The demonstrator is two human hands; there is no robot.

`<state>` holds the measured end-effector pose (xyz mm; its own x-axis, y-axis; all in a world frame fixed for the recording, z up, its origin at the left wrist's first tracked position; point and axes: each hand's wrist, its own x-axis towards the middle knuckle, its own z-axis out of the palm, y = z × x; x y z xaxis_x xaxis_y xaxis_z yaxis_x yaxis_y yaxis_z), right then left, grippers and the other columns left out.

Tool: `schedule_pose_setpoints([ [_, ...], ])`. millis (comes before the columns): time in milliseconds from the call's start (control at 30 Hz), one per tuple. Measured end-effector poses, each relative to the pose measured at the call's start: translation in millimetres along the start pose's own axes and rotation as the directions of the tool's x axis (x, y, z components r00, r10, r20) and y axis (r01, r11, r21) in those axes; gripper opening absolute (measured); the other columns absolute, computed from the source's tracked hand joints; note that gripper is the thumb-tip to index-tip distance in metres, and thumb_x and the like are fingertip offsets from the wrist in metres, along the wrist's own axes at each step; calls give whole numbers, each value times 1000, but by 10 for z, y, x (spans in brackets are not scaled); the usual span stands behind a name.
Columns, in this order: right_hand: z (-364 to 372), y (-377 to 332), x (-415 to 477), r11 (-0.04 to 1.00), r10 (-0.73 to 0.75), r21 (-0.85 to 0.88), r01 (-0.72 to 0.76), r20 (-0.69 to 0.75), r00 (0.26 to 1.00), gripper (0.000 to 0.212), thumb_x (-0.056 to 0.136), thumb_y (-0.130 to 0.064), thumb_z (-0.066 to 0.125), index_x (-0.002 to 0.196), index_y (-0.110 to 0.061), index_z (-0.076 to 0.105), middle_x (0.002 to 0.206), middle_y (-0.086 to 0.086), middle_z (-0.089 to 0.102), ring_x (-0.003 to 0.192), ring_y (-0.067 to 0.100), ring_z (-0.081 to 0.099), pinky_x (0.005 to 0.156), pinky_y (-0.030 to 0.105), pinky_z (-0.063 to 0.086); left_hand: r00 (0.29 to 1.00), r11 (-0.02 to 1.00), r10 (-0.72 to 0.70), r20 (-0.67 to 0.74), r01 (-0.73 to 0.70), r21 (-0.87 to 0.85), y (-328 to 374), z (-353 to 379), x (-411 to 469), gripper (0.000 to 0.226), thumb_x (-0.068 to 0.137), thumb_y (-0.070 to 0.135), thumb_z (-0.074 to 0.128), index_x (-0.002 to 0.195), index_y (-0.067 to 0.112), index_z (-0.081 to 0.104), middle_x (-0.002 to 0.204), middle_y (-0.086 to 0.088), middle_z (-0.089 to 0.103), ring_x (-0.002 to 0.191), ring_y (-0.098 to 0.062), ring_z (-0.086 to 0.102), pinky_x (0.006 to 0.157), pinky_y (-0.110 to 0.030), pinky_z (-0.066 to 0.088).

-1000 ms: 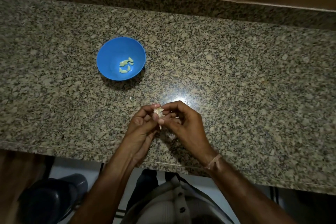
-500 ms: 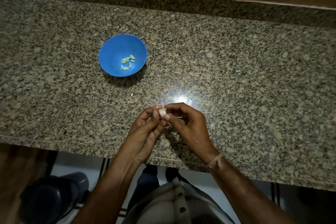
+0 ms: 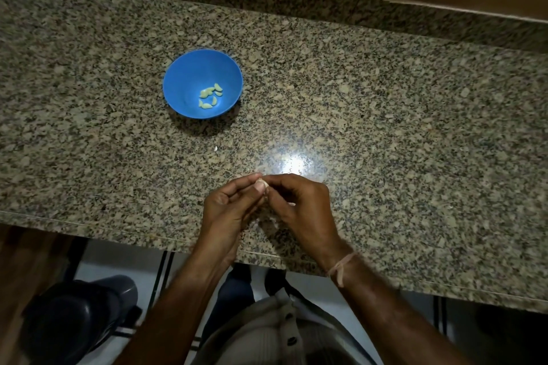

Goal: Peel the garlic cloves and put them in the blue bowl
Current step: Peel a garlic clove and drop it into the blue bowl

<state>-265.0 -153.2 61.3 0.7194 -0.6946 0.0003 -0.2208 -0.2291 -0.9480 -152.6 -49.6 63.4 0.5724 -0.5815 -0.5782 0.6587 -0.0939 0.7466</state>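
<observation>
Lower centre of frame, over the granite counter (image 3: 385, 127): left hand (image 3: 228, 204) and right hand (image 3: 299, 204), fingertips curled together, both pinching one garlic clove (image 3: 262, 184). Upper left of centre: blue bowl (image 3: 189, 77) on the counter, well apart from the hands, holding several peeled cloves (image 3: 210, 96). Between bowl and hands: one small white scrap (image 3: 216, 148).

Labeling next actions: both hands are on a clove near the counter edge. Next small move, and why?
Likely peel with the right hand while the left hand steadies the garlic clove: both pinch it, far short of the blue bowl, which holds peeled cloves. How much skin remains is hidden.
</observation>
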Motion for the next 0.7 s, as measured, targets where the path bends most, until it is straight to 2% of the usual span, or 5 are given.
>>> schedule_pose_setpoints([
  [267, 77, 38, 21, 998, 13, -66, -12, 8, 1000, 18, 98, -16, 71, 114, -16, 79, 99, -7, 79, 87, 5, 74, 77, 34, 63, 996, 996, 69, -63, -65, 68, -34, -17, 0, 22, 88, 2, 76, 109, 5, 77, 105, -14, 80, 101, -25, 77, 84, -28, 63],
  [400, 110, 43, 31, 989, 122, 90, -119, -32, 992, 17, 99, -11, 69, 109, -19, 80, 98, -11, 79, 91, 7, 75, 80, 31, 63, 999, 1000, -12, -52, 11, -15, -85, -72, 37, 33, 80, 15, 81, 111, 6, 78, 115, -15, 77, 112, -27, 74, 88, -26, 61],
  [500, 121, 101, 14, 977, 156, 152, -152, -15, 988, 15, 99, -14, 72, 112, -14, 81, 103, -5, 79, 98, 11, 75, 86, 38, 63, 996, 996, -69, -50, 66, -61, -112, -119, 74, 33, 80, 19, 80, 110, 6, 78, 117, -15, 77, 111, -24, 74, 84, -22, 61],
  [600, 128, 168, 24, 941, 246, 234, -246, 27, 969, 12, 98, -16, 73, 108, -12, 80, 101, 0, 80, 96, 17, 76, 87, 45, 63, 994, 995, -101, -46, 102, 14, -106, -124, 98, 24, 85, 16, 78, 108, 8, 79, 112, -13, 79, 101, -21, 76, 83, -24, 61],
  [700, 115, 238, 63, 896, 335, 304, -323, 13, 942, 8, 101, -16, 69, 104, -11, 74, 98, 6, 77, 91, 23, 76, 80, 43, 64, 994, 985, -79, -71, 89, 148, -71, -143, 164, 20, 89, 18, 80, 106, 9, 80, 107, -14, 79, 90, -23, 75, 85, -35, 60],
])
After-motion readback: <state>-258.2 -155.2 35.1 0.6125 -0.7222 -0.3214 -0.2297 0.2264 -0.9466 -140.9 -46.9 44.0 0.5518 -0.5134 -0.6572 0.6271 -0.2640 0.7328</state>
